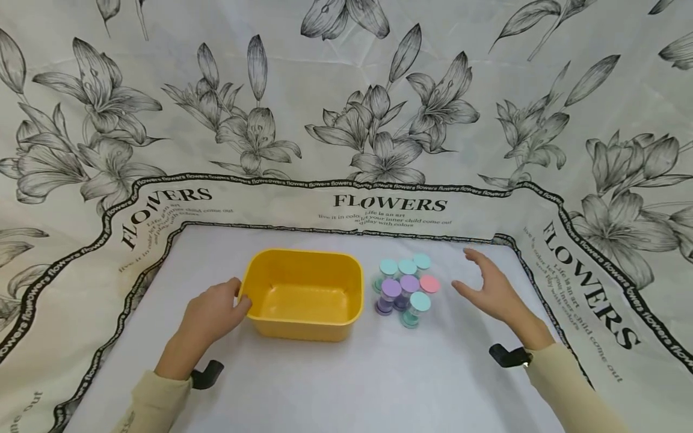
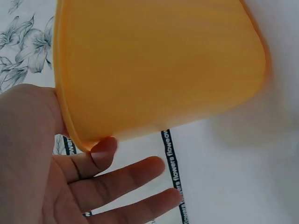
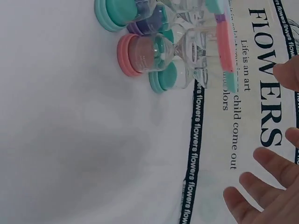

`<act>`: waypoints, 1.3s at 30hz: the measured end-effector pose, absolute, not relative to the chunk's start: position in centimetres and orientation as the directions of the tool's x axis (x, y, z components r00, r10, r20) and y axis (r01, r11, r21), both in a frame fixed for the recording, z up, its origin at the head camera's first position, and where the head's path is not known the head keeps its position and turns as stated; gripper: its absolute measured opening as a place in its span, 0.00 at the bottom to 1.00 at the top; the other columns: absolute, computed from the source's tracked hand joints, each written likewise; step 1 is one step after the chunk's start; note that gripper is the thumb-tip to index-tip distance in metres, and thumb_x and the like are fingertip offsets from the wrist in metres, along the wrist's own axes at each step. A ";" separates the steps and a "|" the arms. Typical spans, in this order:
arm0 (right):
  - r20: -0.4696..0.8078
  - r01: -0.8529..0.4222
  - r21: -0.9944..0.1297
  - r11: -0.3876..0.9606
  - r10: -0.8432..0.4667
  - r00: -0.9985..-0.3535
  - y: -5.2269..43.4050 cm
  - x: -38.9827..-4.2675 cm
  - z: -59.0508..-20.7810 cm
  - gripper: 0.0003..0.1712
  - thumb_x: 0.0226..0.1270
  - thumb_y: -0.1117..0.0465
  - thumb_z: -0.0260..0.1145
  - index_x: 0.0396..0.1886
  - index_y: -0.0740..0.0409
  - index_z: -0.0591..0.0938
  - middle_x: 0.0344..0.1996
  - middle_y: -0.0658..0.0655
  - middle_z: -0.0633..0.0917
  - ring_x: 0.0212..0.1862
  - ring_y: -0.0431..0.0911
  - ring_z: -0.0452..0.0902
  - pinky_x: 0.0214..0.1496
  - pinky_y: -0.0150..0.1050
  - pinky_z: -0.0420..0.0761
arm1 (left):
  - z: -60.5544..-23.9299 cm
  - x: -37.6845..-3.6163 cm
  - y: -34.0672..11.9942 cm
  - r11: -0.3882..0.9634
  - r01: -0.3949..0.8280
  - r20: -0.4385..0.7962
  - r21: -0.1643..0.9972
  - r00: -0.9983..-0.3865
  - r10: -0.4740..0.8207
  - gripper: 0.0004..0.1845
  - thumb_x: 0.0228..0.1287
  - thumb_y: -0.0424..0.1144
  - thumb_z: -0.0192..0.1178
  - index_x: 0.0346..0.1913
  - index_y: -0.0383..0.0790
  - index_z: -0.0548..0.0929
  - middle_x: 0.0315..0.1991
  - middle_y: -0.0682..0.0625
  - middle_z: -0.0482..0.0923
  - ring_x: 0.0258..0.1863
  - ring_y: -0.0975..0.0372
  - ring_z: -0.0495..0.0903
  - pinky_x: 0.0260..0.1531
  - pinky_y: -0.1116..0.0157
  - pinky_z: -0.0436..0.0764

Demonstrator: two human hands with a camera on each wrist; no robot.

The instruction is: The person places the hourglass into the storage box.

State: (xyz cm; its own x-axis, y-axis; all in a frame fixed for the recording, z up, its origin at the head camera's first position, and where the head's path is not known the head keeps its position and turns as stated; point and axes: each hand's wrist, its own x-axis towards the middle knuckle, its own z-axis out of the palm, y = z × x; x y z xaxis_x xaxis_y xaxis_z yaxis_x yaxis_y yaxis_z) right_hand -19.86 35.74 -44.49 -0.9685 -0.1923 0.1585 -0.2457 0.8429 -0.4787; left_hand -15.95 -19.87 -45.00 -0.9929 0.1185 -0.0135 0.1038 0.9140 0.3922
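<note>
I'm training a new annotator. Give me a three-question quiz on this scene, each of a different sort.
1. True or false: the yellow tub holds hourglasses.
2. Which hand touches the tub? A) left hand B) right hand
3. Fill in: the hourglasses stand in a cluster to the tub's ____ in the head view.

Key: 1 false, it is empty. 2 A, at its rim; the right hand hovers open beside the hourglasses. 3 right.

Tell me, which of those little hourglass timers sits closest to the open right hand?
The pink-capped timer, the only pink one, at the cluster's right edge facing the right hand; the others are teal or purple.
</note>
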 end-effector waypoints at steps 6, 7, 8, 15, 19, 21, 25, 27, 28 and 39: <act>0.069 -0.221 -0.565 0.795 -0.222 -0.973 35.4 -19.9 -46.9 0.41 0.70 0.51 0.69 0.75 0.62 0.65 0.67 0.71 0.75 0.67 0.68 0.72 0.61 0.63 0.78 | -45.1 -15.9 -19.6 0.912 0.069 -0.070 0.403 -0.992 0.106 0.12 0.69 0.44 0.49 0.34 0.38 0.74 0.20 0.50 0.68 0.17 0.60 0.67 0.18 0.65 0.65; 0.063 -0.220 -0.572 0.790 -0.225 -0.972 35.4 -20.0 -47.3 0.40 0.70 0.51 0.69 0.75 0.61 0.65 0.67 0.70 0.76 0.67 0.67 0.73 0.60 0.62 0.78 | -45.2 -15.9 -19.6 0.909 0.067 -0.072 0.412 -0.992 0.106 0.12 0.69 0.44 0.49 0.34 0.38 0.73 0.19 0.50 0.68 0.17 0.60 0.66 0.18 0.65 0.64; 0.059 -0.217 -0.579 0.786 -0.225 -0.973 35.4 -20.0 -47.6 0.39 0.70 0.50 0.69 0.74 0.61 0.66 0.66 0.70 0.76 0.66 0.67 0.73 0.60 0.62 0.79 | -45.3 -15.9 -19.6 0.906 0.065 -0.072 0.419 -0.992 0.105 0.12 0.70 0.44 0.48 0.34 0.38 0.73 0.19 0.50 0.67 0.17 0.60 0.66 0.18 0.65 0.64; 0.019 -0.181 -0.668 0.722 -0.228 -0.974 34.8 -20.3 -48.3 0.36 0.70 0.50 0.70 0.70 0.62 0.71 0.63 0.68 0.79 0.64 0.64 0.77 0.60 0.59 0.80 | -45.8 -15.7 -19.4 0.876 0.038 -0.099 0.480 -0.990 0.097 0.14 0.73 0.44 0.45 0.33 0.39 0.72 0.20 0.50 0.65 0.18 0.60 0.64 0.19 0.65 0.63; -0.008 -0.155 -0.712 0.685 -0.229 -0.974 34.6 -20.4 -48.3 0.35 0.69 0.52 0.71 0.70 0.64 0.73 0.63 0.68 0.80 0.61 0.62 0.80 0.55 0.49 0.84 | -45.8 -15.5 -19.1 0.866 0.027 -0.108 0.500 -0.990 0.093 0.14 0.74 0.44 0.44 0.32 0.39 0.72 0.20 0.50 0.64 0.19 0.60 0.64 0.20 0.65 0.63; -0.012 -0.147 -0.720 0.679 -0.224 -0.975 34.6 -20.4 -48.3 0.34 0.69 0.53 0.71 0.69 0.63 0.74 0.63 0.67 0.80 0.59 0.61 0.81 0.52 0.42 0.85 | -45.8 -15.5 -18.9 0.863 0.021 -0.114 0.505 -0.989 0.090 0.14 0.74 0.44 0.44 0.32 0.39 0.72 0.20 0.50 0.64 0.19 0.60 0.64 0.20 0.65 0.62; -0.006 -0.156 -0.727 0.668 -0.234 -0.972 34.6 -20.6 -48.7 0.33 0.69 0.53 0.71 0.68 0.63 0.75 0.63 0.66 0.80 0.58 0.59 0.82 0.49 0.33 0.82 | -45.7 -15.3 -18.8 0.864 0.010 -0.118 0.504 -0.990 0.080 0.14 0.73 0.43 0.45 0.32 0.39 0.72 0.20 0.50 0.65 0.19 0.60 0.64 0.20 0.65 0.62; -0.003 -0.158 -0.730 0.665 -0.234 -0.972 34.5 -20.7 -49.1 0.33 0.69 0.51 0.71 0.68 0.62 0.75 0.62 0.65 0.80 0.58 0.59 0.82 0.49 0.32 0.82 | -45.5 -15.3 -18.8 0.869 0.010 -0.108 0.494 -0.991 0.073 0.14 0.73 0.44 0.45 0.32 0.39 0.72 0.20 0.50 0.65 0.19 0.60 0.64 0.19 0.65 0.62; -0.004 -0.153 -0.734 0.662 -0.229 -0.973 34.4 -20.8 -49.2 0.33 0.68 0.50 0.72 0.67 0.61 0.75 0.62 0.64 0.81 0.58 0.58 0.82 0.49 0.33 0.82 | -45.4 -15.3 -18.8 0.873 0.011 -0.103 0.487 -0.992 0.071 0.14 0.73 0.44 0.45 0.32 0.39 0.72 0.20 0.50 0.65 0.18 0.60 0.64 0.19 0.66 0.62; 0.012 -0.166 -0.721 0.673 -0.227 -0.974 33.6 -21.1 -49.9 0.33 0.70 0.48 0.70 0.69 0.58 0.75 0.63 0.64 0.80 0.57 0.58 0.82 0.51 0.42 0.83 | -44.9 -15.6 -19.9 0.863 0.031 -0.093 0.504 -0.992 0.090 0.16 0.75 0.46 0.51 0.28 0.41 0.71 0.19 0.52 0.64 0.18 0.61 0.64 0.19 0.66 0.61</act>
State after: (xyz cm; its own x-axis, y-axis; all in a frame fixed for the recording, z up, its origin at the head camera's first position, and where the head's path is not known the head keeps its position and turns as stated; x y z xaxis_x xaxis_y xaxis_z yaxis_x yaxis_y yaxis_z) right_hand -21.09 33.59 -49.90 -0.9738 -0.2269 0.0123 -0.1658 0.6726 -0.7212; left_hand -15.60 -19.90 -44.87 -0.9916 0.0897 -0.0927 0.0309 0.8631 0.5041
